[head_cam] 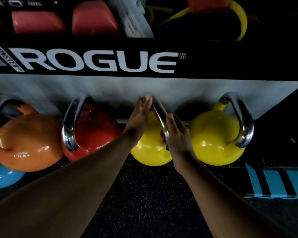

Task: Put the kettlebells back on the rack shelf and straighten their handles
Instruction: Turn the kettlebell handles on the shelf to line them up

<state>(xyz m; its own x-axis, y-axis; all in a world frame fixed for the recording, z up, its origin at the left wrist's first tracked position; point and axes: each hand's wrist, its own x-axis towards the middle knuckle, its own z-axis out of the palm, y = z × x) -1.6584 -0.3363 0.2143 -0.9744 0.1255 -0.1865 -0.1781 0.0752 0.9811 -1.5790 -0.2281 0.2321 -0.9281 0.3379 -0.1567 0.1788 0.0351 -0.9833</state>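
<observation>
A row of kettlebells with steel handles stands on the low rack shelf point(179, 121): orange point(26, 141) at the left, red point(95, 133), a yellow one point(148, 148) in the middle and a second yellow one point(213, 138) at the right. Both hands are on the middle yellow kettlebell's handle point(159, 115). My left hand point(139, 115) lies flat against the handle's far left side, fingers straight. The handle's near right end is held by my right hand point(177, 134), thumb under it. That handle runs at a slant, like the others.
A black rack beam lettered ROGUE point(100, 61) crosses above the kettlebells. On the shelf above lie red pads point(93, 19) and yellow bands point(237, 18). A blue kettlebell point(2, 176) sits low at the left. Dark speckled floor point(144, 194) lies below, with blue stripes point(273, 182) at the right.
</observation>
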